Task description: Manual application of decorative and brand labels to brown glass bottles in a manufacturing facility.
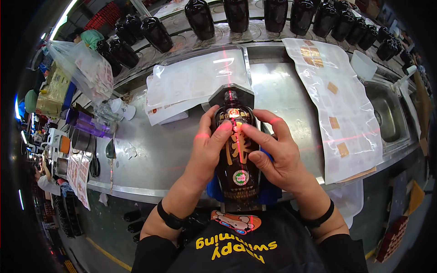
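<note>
A dark glossy bottle [232,166] with gold lettering and a round green-and-white emblem lies in front of me, neck pointing away, on a holder with blue padding [269,193]. My left hand [207,148] grips its left side, with the thumb on the front near the shoulder. From the right, my right hand [280,154] touches the bottle's upper front with a fingertip; its other fingers are spread along that side. Whatever lies under the fingertips is too small to make out. Thin red light lines cross the bottle and both hands.
Transfer sheets [195,75] lie beyond the bottle on the left of the metal worktop [154,150]. A long sheet with gold decals [337,123] is at right, beside a sink [391,113]. Several dark bottles [236,16] stand behind. A white cup [123,109] and purple bin [86,123] are left.
</note>
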Motion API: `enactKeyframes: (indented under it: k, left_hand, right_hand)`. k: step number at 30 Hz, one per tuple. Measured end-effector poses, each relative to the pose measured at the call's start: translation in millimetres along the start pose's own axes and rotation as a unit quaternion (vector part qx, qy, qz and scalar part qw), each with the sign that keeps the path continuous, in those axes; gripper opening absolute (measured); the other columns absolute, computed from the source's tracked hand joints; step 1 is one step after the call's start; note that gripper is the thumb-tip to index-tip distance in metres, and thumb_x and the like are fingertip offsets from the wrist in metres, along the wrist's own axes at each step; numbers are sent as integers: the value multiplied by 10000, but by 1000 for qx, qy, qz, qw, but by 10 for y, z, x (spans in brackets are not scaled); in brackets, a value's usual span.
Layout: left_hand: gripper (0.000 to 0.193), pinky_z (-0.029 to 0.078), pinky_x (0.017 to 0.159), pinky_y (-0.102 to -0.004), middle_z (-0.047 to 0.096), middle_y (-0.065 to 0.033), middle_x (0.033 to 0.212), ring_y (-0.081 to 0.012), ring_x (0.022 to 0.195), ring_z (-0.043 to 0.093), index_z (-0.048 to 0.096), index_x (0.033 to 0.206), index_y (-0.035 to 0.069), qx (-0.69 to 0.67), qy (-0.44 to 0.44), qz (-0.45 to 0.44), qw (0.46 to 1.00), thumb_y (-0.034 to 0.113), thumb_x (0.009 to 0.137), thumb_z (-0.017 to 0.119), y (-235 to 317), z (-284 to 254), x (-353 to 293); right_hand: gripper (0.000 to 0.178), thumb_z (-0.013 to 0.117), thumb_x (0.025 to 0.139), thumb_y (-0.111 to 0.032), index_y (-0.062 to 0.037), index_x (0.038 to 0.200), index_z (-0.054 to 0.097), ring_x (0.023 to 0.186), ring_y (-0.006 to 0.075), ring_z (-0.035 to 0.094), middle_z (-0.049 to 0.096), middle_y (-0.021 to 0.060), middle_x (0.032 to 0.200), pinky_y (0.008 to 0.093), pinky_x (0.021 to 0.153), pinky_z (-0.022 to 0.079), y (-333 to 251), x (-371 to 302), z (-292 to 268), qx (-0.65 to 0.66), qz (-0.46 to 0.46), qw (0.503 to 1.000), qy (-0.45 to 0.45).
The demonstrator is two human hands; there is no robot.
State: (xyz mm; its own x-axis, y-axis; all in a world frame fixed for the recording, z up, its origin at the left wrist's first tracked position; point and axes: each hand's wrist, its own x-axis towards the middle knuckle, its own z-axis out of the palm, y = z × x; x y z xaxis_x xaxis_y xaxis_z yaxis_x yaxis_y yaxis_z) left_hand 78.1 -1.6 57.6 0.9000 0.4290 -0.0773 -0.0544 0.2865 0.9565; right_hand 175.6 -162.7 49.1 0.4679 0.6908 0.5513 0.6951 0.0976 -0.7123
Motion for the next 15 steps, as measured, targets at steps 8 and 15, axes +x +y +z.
enactKeyframes:
  k: [8,15]
  left_hand:
    - [631,432,985,-308,530,-166,1290,-204,1158,546,346,1422,-45,129,33,74,988,315,960,580,-29,-36,104]
    - [514,277,1114,-473,549,-147,1352,-336,1263,462,678,1207,98,465,-55,388,794,514,947,526,170,-213,104]
  right_hand:
    - [525,653,906,-137,-2,1381,473,1195,339,536,478,231,1372,373,951,472,112,-95,-40,9,36,998,45]
    - [414,547,952,-55,-5,1350,445,905,161,675,692,127,1069,286,797,527,153,-209,-71,187,150,964,119]
